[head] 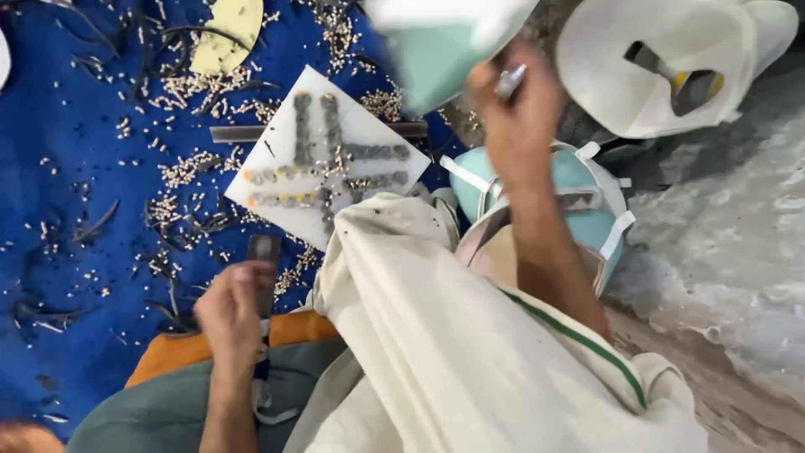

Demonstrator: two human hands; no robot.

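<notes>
Grey metal shows at both grips. The right hand (516, 105) is raised and closed on a small silvery metal piece (510, 81), which sticks out above the knuckles; just above and left of it a pale green and white mask (440, 46) is blurred, and I cannot tell if the hand touches it. The left hand (233, 315) is lower, its grip closed round the bottom of a flat dark metal strip (264, 252) that stands up past the fingers.

To do this well, I judge the left hand should keep the strip steady and square while the right brings its piece in with a short, controlled motion.

Between the hands lies cream cloth (436, 335) with a green stripe, over the lap. Below the right forearm sits another green mask (587, 193) with white straps. Left of that, a white card (369, 126) carrying rows of small metal bits rests on the blue sheet (75, 168), which is strewn with pale beads and dark slivers. At the top right corner stands a white bag (604, 67).
</notes>
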